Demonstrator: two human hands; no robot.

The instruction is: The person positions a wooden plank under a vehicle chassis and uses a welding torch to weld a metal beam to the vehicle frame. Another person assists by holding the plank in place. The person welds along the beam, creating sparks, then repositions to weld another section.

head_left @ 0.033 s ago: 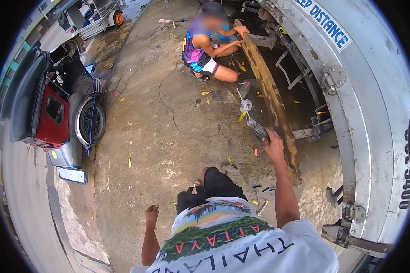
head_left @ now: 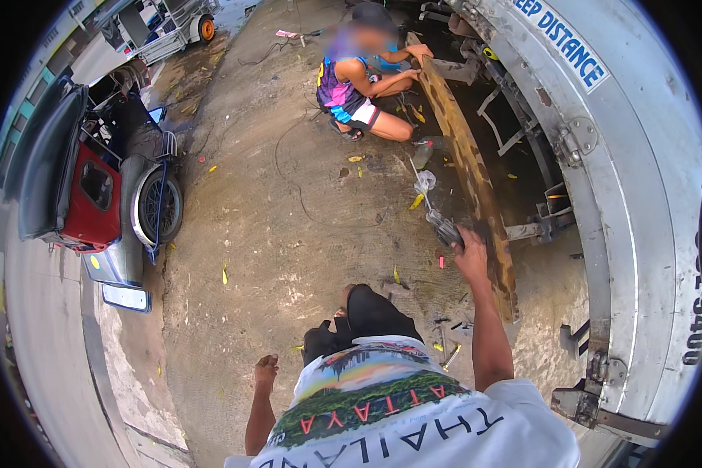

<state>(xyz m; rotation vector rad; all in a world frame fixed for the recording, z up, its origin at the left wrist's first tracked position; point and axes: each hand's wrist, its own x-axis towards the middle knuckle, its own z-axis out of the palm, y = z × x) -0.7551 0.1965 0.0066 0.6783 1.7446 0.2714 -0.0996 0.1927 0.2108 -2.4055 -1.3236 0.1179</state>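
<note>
My right hand is closed round the dark handle of what looks like a welding electrode holder. A thin pale rod points away from its metal jaws. Just to the right lies a long, brown-patched beam, slanting along the truck's side. The other person's hands grip its far end. My left hand hangs low beside my body, its fingers loosely curled and nothing seen in them.
A truck body with grey metal panels borders the right side. At left stands a red and black motorcycle sidecar. The person squats ahead by a bottle. Thin cables, leaves and small tools lie on the concrete.
The whole view has shifted very slightly, so the scene sits a little farther right and down. My right hand keeps its hold; the other person stays squatting at the beam.
</note>
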